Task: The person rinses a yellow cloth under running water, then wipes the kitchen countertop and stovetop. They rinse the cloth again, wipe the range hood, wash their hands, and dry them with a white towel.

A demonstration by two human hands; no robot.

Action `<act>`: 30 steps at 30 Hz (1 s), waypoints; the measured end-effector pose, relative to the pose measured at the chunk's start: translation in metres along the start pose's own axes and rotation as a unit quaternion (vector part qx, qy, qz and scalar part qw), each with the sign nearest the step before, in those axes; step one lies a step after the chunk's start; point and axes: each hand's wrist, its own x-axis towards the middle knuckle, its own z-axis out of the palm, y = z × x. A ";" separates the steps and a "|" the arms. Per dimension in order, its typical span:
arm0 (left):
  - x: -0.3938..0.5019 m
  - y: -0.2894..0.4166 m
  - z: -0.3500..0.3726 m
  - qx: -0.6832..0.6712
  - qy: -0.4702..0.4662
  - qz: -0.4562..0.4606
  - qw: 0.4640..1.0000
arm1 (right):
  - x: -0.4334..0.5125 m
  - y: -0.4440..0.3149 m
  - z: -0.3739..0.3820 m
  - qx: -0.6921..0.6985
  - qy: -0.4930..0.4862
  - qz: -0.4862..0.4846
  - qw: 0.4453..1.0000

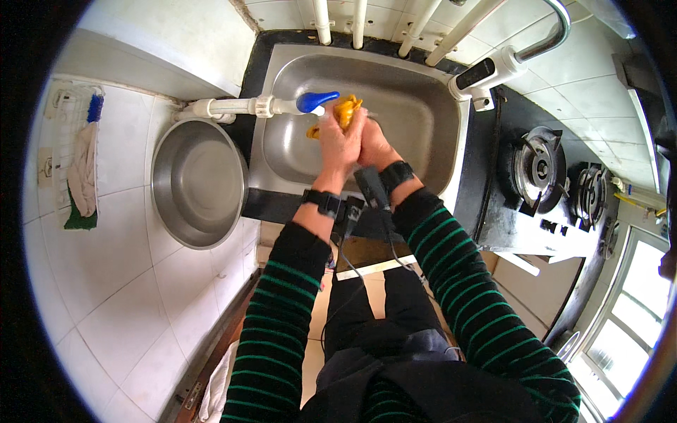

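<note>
Both of my hands are together over the steel sink (418, 129), just right of the blue-handled tap (316, 101). A yellow cloth (346, 112) is bunched between them, its folds showing above the fingers and a bit more at the left. My left hand (341, 138) is closed around the cloth. Against it, from the right, presses my right hand (374, 144); its fingers are mostly hidden, so its hold on the cloth cannot be told. Each wrist wears a black band with a dark device and a cable.
A round steel basin (203, 182) stands left of the sink. At the upper right is a white faucet (489, 74) with a curved metal spout. A gas burner (539, 168) is farther right. A wire rack (63, 153) with a brush and cloth hangs on the left wall.
</note>
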 end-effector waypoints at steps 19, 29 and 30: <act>-0.001 -0.061 -0.078 0.270 -0.046 -0.082 0.958 | -0.007 -0.017 -0.017 0.076 -0.052 -0.100 0.991; 0.016 -0.020 -0.048 -0.136 -0.023 -0.109 0.984 | -0.033 -0.025 0.006 -0.047 -0.043 -0.170 0.983; 0.019 -0.018 -0.050 -0.125 0.009 -0.140 0.982 | -0.035 -0.023 0.006 -0.060 -0.059 -0.203 0.975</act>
